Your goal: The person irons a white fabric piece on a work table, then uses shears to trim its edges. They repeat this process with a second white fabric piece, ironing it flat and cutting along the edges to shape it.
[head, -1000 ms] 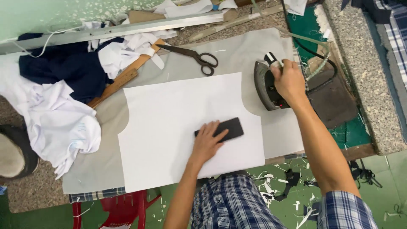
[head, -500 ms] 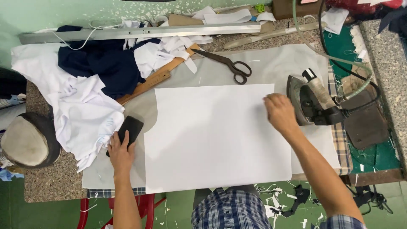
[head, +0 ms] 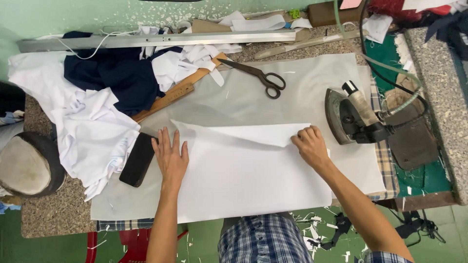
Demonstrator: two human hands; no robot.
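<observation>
A white cut piece of fabric (head: 243,180) lies on a grey pressing sheet (head: 253,97) on the table. Its far edge is folded over toward me, forming a long flap (head: 253,134). My left hand (head: 169,158) lies flat with fingers spread on the fabric's left end. My right hand (head: 309,146) pinches the folded flap at its right end. A black rectangular block (head: 138,159) rests just left of my left hand. A dark iron (head: 352,118) stands on its side to the right of my right hand.
Black scissors (head: 258,75) lie at the back of the sheet, beside a wooden ruler (head: 175,92). White and navy cloth (head: 92,107) is heaped at the left, a long metal straightedge (head: 161,38) along the back. A dark pad (head: 412,136) and hose sit right.
My left hand let go of the black block and moved right onto the fabric. My right hand took the fabric's far edge and folded it toward me.
</observation>
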